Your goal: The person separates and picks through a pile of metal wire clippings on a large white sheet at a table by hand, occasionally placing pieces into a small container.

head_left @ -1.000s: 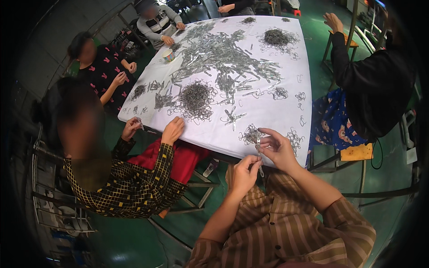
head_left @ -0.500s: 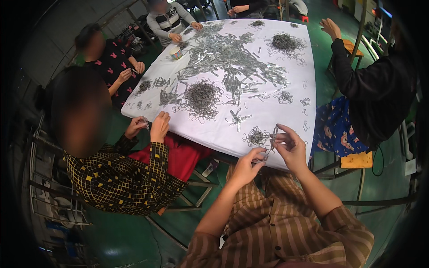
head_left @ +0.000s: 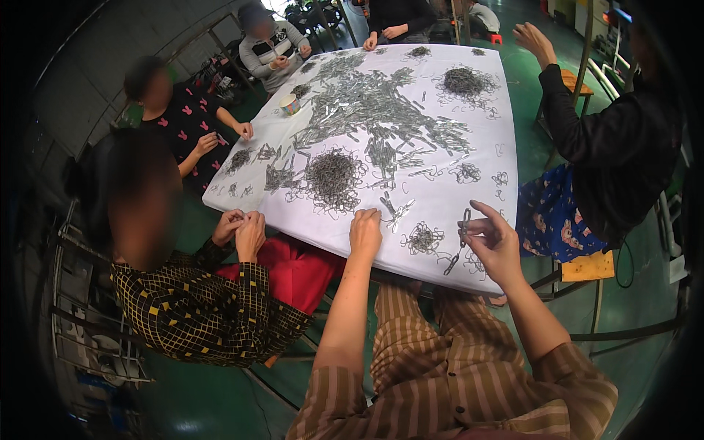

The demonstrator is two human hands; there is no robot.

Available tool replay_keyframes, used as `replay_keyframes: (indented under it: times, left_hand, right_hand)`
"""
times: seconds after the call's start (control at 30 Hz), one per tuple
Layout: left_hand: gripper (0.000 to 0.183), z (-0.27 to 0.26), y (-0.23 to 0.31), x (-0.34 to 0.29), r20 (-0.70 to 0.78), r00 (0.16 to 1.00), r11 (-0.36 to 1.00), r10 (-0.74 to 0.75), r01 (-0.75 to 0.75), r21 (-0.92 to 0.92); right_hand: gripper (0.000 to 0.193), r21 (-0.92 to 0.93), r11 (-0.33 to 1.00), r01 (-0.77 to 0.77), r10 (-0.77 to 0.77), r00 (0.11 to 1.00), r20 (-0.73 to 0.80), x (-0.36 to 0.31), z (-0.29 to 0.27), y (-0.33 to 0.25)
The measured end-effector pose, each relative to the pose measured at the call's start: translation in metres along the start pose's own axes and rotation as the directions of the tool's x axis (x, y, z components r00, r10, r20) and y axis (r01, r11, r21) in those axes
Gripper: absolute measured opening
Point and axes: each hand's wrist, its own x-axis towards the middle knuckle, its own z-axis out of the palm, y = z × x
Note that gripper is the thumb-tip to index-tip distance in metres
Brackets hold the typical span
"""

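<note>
My right hand (head_left: pixel 496 246) holds a pair of joined metal links (head_left: pixel 464 226) between thumb and fingers, above the near right corner of the white-covered table (head_left: pixel 480 150). The lower link hangs at a tilt toward the cloth. My left hand (head_left: pixel 365 233) rests at the table's near edge, fingers drawn together; whatever they hold, if anything, is hidden. Just right of it lies a small cluster of flat metal links (head_left: pixel 397 213). Between my hands sits a little heap of bent wire hooks (head_left: pixel 423 238), with more loose hooks (head_left: pixel 477 265) under my right hand.
A dense hook pile (head_left: pixel 334 180) lies left of centre, and a broad spread of flat links (head_left: pixel 367 103) covers the middle. Another hook pile (head_left: pixel 465 81) is far right. A paper cup (head_left: pixel 290 105) stands at the left. Co-workers sit close on both sides and at the far edge.
My left hand has left my right hand and moved left to the small cluster of flat links. My right hand keeps the joined links, now hanging free.
</note>
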Motion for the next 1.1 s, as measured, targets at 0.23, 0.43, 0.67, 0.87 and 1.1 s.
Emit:
replay_keyframes:
  times: [0.23,0.43,0.67,0.87,1.1]
  left_hand:
    - [0.009,0.0,0.015,0.018,0.281,0.932,0.894,0.23,-0.317,0.317]
    - [0.008,-0.001,0.025,0.02,0.3,0.946,0.912,0.121,-0.225,0.343]
    - [0.007,-0.062,0.067,-0.009,-0.007,0.957,0.809,-0.29,0.241,-0.536]
    - [0.01,-0.112,0.133,-0.056,0.311,0.913,0.125,-0.263,0.352,-0.928]
    - [0.007,-0.1,0.136,-0.077,0.246,0.934,0.184,-0.261,0.298,-0.937]
  right_hand:
    - [0.053,0.007,0.997,-0.074,0.073,0.991,0.114,-0.019,0.003,-0.015]
    - [0.053,0.0,0.998,-0.063,0.062,0.979,0.195,-0.031,0.01,-0.013]
    - [0.054,-0.011,0.992,-0.126,0.126,0.969,0.211,-0.044,0.012,-0.004]
    - [0.055,0.013,0.982,-0.188,0.18,0.954,0.241,-0.051,0.02,0.014]
    - [0.056,-0.043,0.98,-0.192,0.197,0.952,0.232,-0.058,0.026,0.015]
